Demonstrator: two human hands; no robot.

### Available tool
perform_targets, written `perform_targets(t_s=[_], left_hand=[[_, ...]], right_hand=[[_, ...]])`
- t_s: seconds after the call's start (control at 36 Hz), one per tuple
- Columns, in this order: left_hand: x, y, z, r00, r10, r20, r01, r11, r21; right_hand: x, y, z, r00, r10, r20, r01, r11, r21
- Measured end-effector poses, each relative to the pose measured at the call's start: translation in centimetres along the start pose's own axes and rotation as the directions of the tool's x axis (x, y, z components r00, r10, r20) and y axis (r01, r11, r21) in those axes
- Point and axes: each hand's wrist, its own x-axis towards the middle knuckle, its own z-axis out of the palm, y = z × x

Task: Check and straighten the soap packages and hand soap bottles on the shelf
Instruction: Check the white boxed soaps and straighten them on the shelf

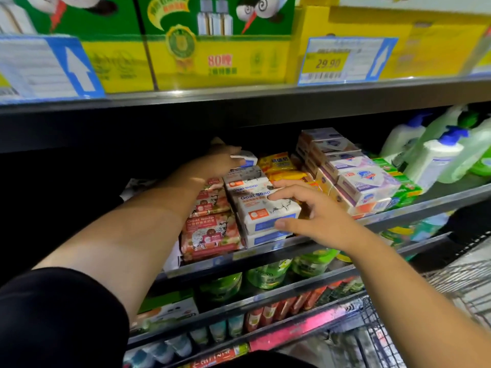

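Two hands work the white-and-blue Goat Soap stack (247, 181) on the shelf (438, 201). The right hand (310, 211) clasps the front package (268, 216) between thumb and fingers. The left hand (225, 159) touches the rearmost package (248, 158), grip unclear. The hand soap bottles (435, 155) stand well right of the stack.

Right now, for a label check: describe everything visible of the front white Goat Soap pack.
The front white Goat Soap pack is a boxy, paper-looking wrap with blue lettering, a blue band and an orange badge. It lies atop a like pack at the shelf front. The right hand grips it, thumb in front.
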Motion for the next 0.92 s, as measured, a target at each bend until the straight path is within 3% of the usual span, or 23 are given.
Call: perform_targets(t_s=[0.14,0.42,0.67,0.92], left_hand=[[-0.4,-0.4,0.5,0.995,0.026,0.095,-0.03,0.999,0.033],[-1.7,-1.4,-0.4,0.986,0.1,0.136,-0.126,0.973,0.193],[-2.9,-1.5,-1.3,0.975,0.065,0.212,-0.122,0.955,0.27],[-6.1,-3.6,-1.7,0.981,-0.069,0.184,0.004,0.943,0.333]], right_hand=[[-0.1,0.2,1.5,0.998,0.006,-0.068,-0.007,1.0,-0.005],[-0.2,0.8,2.2,0.993,0.03,-0.114,-0.043,0.993,-0.112],[0.0,0.4,1.8,0.996,0.063,-0.061,-0.07,0.989,-0.131],[1.7,-3.3,-0.4,0.996,0.07,0.058,-0.042,0.921,-0.387]])
